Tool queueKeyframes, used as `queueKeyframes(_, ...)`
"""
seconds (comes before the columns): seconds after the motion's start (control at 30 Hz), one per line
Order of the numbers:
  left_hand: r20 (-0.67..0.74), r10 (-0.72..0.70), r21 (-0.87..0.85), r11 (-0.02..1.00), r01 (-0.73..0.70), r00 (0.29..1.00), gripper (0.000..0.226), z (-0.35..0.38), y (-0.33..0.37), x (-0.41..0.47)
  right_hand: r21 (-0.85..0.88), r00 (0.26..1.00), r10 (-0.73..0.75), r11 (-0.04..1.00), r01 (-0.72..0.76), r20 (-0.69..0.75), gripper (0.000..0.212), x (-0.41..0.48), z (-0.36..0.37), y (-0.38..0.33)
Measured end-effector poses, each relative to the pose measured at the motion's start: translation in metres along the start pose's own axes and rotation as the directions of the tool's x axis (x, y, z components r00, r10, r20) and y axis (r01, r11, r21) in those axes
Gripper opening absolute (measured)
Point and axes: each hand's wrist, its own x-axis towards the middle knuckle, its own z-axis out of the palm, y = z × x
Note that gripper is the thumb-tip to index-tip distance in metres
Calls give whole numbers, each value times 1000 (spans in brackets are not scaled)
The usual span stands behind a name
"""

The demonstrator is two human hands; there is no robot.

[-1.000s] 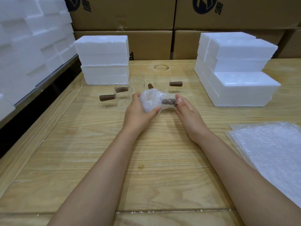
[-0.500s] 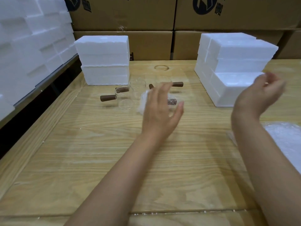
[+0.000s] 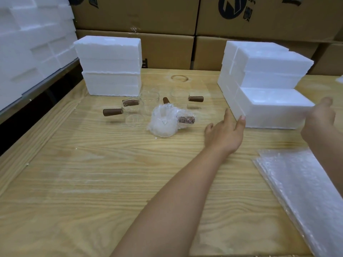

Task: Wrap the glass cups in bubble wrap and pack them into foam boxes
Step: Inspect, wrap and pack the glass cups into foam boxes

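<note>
A glass cup wrapped in bubble wrap [image 3: 164, 121] lies on the wooden table [image 3: 92, 182], its brown handle showing through the wrap on its right. Behind it stand several bare glass cups [image 3: 132, 112] with brown wooden handles. My left hand [image 3: 225, 132] reaches with straight fingers to the near left corner of the lowest white foam box [image 3: 269, 108] and touches it. My right hand [image 3: 322, 115] rests against that box's right end, thumb up on the top edge. Neither hand holds the wrapped cup.
More foam boxes [image 3: 267, 65] are stacked behind the lowest one, and another stack [image 3: 110, 65] stands at the back left. Bubble wrap sheets [image 3: 304, 191] lie at the right front. Cardboard cartons [image 3: 133, 49] line the back; foam pieces [image 3: 27, 43] are piled left.
Both hands let go of the wrapped cup, which now lies on the table. They moved right to the lowest foam box, one to each end.
</note>
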Motion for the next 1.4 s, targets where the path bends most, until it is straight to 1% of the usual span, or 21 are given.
queueKeyframes(0.03, 1, 11, 33, 999, -11, 1000, 64, 3, 0, 2, -44, 1000, 24, 999, -24, -4, 65, 7, 0, 2)
queueKeyframes(0.07, 9, 25, 63, 998, -26, 1000, 64, 5, 0, 3, -32, 999, 23, 999, -22, 29, 66, 6, -3, 4)
queueKeyframes(0.1, 24, 38, 85, 996, -40, 999, 63, 7, 0, 3, -28, 1000, 1, 1000, 0, 27, 66, 4, -1, 4)
queueKeyframes(0.13, 47, 45, 99, 994, -50, 998, 62, 7, 1, 4, -67, 1000, -15, 998, 15, 1, 66, 9, 0, 5)
queueKeyframes(0.2, 97, 46, 115, 992, -57, 994, 59, 7, 1, 5, -108, 1000, 9, 994, -6, 20, 65, 12, 0, 10)
queueKeyframes(0.23, 111, 44, 127, 990, -58, 993, 58, 7, 2, 5, -115, 1000, -3, 993, 4, 11, 65, 11, 1, 11)
queueKeyframes(0.33, 111, 50, 104, 993, -62, 993, 55, 5, 2, 1, -138, 1000, -29, 990, 28, -2, 65, 14, -1, 15)
queueKeyframes(0.4, 79, 63, 22, 998, -65, 995, 53, 2, 1, -5, -162, 999, -42, 986, 42, 1, 63, 11, -2, 16)
queueKeyframes(0.47, 34, 64, -82, 995, -61, 997, 52, -2, -2, -13, -202, 996, -85, 975, 87, 22, 57, 8, -5, 19)
queueKeyframes(0.5, 17, 60, -128, 990, -57, 998, 52, -4, -4, -17, -210, 993, -108, 971, 114, 41, 55, 4, -6, 20)
queueKeyframes(0.57, -10, 46, -186, 981, -47, 999, 51, -10, -10, -26, -190, 992, -114, 974, 124, 61, 55, 0, -8, 23)
queueKeyframes(0.7, -102, 24, -223, 974, -46, 994, 45, -30, -27, -41, -178, 989, -84, 978, 105, 121, 43, -13, -12, 29)
queueKeyframes(0.8, -159, -9, -276, 960, -36, 987, 52, -46, -37, -49, -155, 978, -109, 978, 138, 179, 33, -32, -10, 32)
queueKeyframes(0.97, -252, -38, -297, 954, -40, 967, 33, -62, -49, -60, -117, 948, -148, 976, 186, 282, 30, -56, -4, 30)
queueKeyframes(1.07, -293, -59, -310, 950, -37, 954, 35, -69, -53, -62, -126, 937, -151, 972, 199, 314, 25, -62, -1, 26)
queueKeyframes(1.13, -312, -65, -308, 951, -37, 948, 38, -71, -52, -63, -133, 930, -199, 959, 249, 307, 24, -63, 0, 28)
queueKeyframes(1.2, -342, -51, -312, 948, -62, 938, 37, -70, -51, -63, -62, 928, -249, 959, 276, 279, 25, -67, 1, 33)
queueKeyframes(1.3, -413, -30, -334, 935, -121, 910, 36, -70, -47, -65, 82, 928, -281, 960, 269, 246, 29, -80, 0, 38)
queueKeyframes(1.4, -484, -11, -352, 918, -183, 875, 34, -76, -46, -67, 236, 916, -344, 926, 295, 204, 30, -93, -4, 38)
